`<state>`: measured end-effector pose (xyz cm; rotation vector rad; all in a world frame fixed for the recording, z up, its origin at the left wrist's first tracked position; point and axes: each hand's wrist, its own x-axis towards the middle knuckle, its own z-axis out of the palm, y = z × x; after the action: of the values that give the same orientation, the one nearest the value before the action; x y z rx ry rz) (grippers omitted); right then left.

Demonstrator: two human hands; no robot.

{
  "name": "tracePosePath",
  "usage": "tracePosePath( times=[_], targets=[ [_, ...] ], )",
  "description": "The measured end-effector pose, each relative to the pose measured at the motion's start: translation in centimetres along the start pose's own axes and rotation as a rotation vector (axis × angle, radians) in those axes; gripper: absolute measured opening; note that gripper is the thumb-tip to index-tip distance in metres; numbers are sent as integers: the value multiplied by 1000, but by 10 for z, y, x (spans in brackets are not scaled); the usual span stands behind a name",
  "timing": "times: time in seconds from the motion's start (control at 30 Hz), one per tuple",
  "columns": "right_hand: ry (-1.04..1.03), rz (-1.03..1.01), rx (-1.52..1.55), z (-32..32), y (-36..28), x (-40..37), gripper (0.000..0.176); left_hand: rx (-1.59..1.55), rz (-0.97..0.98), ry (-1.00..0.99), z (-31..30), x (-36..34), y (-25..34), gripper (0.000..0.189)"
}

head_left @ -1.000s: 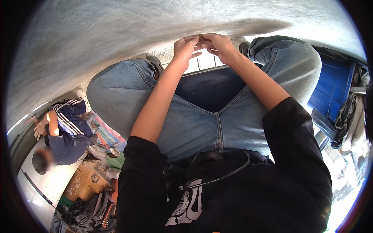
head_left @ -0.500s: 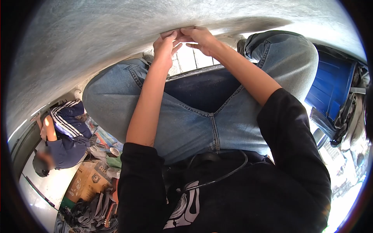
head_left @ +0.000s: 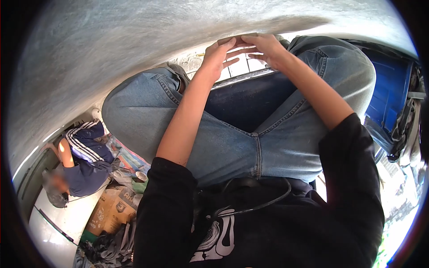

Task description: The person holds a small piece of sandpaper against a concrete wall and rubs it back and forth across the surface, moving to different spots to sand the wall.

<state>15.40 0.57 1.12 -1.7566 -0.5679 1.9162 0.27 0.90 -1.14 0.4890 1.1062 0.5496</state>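
A large curved grey panel (head_left: 134,49) with a smeared, dusty surface arches over my knees. Against its lower edge, my left hand (head_left: 216,58) and my right hand (head_left: 270,50) hold the two ends of a thin flat brown-grey piece (head_left: 243,38), perhaps sandpaper. My thumbs lie along the near side of it. The lower fingers of both hands stick out loosely below, and its far face is hidden against the panel.
I sit with knees spread on a dark blue seat or box (head_left: 241,98). Left, another person (head_left: 87,172) works low beside a cardboard box (head_left: 111,210) and dark cloths (head_left: 114,250). A blue bin (head_left: 391,85) and hanging cloths (head_left: 409,129) stand to the right.
Both hands have slid to the right along the panel's lower edge, still holding the flat piece. The view has shifted slightly.
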Motion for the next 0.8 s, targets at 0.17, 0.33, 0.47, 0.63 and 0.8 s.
tracePosePath(
  times=[0.17, 0.33, 0.47, 0.63, 0.8],
  targets=[
    [9, -57, -41, -2, 0, -3, 22, -12, -44, -40, -4, 0, -1, 42],
    [-11, -69, 87, 9, 9, 8, 20, -2, -41, 21, -13, -2, 1, 46],
    [-4, -97, 122, 13, 6, 20, 19, 22, 24, 77, -8, 1, 6, 46],
    [50, -82, 216, 23, 11, 34, 16, 62, 22, 208, -8, 9, 3, 37],
    [104, -109, 237, 27, 9, 41, 15, 35, 60, 310, -6, 12, 4, 27]
  ],
)
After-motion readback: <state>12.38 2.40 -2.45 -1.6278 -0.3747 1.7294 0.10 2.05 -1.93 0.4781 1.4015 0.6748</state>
